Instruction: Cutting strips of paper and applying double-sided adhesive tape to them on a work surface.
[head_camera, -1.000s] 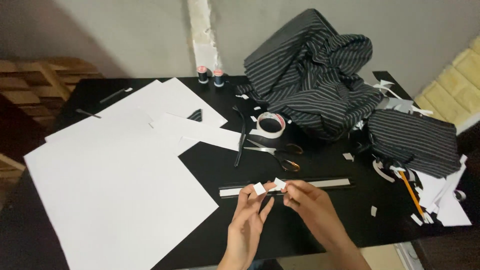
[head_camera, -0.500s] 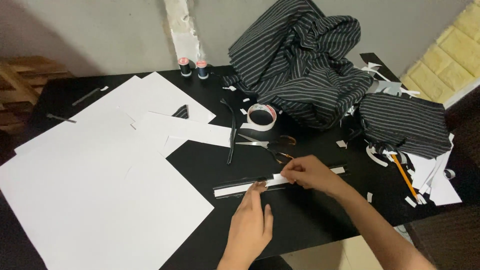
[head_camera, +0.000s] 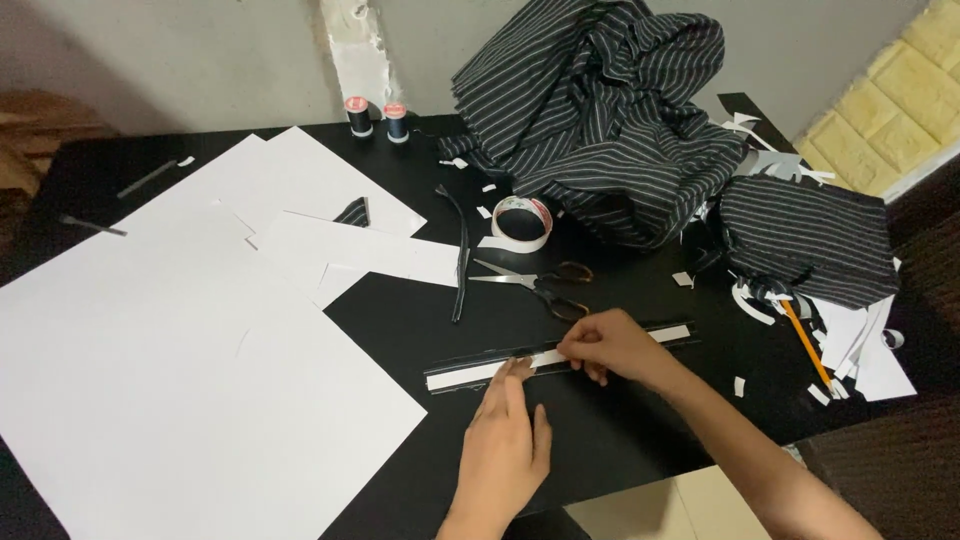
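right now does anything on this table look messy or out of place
Small white paper scraps lie scattered over the black table, thickest at the right edge beside the orange pencil. The striped cloth sits in a crumpled heap. Both hands, left and right, rest on the long strip, which lies flat.

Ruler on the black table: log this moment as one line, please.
left hand: fingertips on ruler | right hand: pressing white strip along ruler | scissors, tape roll behind | paper sheets left

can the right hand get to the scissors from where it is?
Probably yes. The right hand rests on the long strip, and the scissors lie just beyond it on bare black table, nothing between them.
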